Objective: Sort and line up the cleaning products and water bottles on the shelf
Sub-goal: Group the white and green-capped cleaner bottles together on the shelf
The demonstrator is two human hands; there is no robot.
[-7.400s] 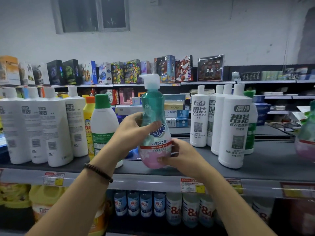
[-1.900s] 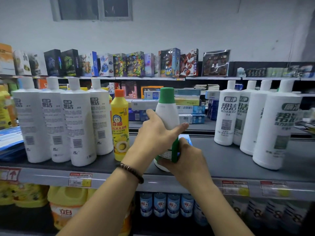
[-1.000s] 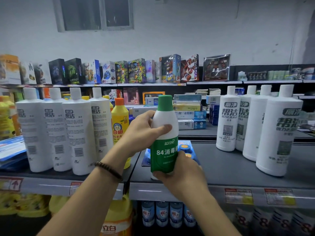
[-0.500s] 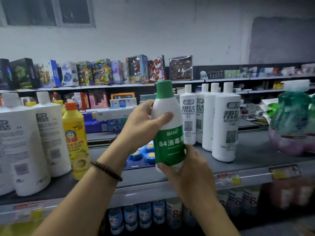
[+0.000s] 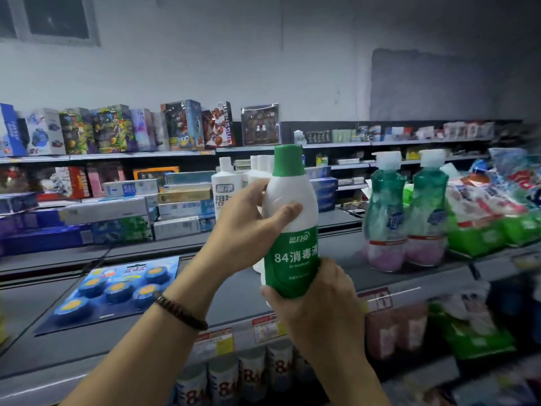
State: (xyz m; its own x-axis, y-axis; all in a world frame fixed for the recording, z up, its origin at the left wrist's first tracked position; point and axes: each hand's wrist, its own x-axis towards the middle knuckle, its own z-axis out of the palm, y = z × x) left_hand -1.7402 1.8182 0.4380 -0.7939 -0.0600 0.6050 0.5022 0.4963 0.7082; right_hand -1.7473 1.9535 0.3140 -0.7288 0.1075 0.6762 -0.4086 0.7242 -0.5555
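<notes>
Item: disinfectant bottle (image 5: 291, 230) — white body, green cap, green label; held in the air, clear of the grey shelf (image 5: 140, 341), long axis upright with the cap at 12 o'clock and tipped barely, if at all.

Left hand (image 5: 246, 232): wrapped around the bottle's white shoulder from the 9 o'clock side, thumb across the front, fingers curled behind; a beaded bracelet (image 5: 180, 313) on the wrist.

Right hand (image 5: 316, 300): cupped under and around the base from 6 o'clock, fingers closed on the lower label; this hand bears the weight, by my reading, and sits nearer the shelf's front lip.

Neighbours: white toilet-cleaner bottles (image 5: 227, 189) stand directly behind the held bottle, partly hidden by it; two teal pump bottles (image 5: 407, 218) stand at 3 o'clock, side by side; a blue blister card (image 5: 117, 285) lies flat at 8 o'clock.

Governing relation — bare shelf shows between the white group and the teal pair, at about 4 o'clock from the base; a set-down there would likely need the axis kept vertical and the right hand slid out last; which slot is meant cannot be told.
</notes>
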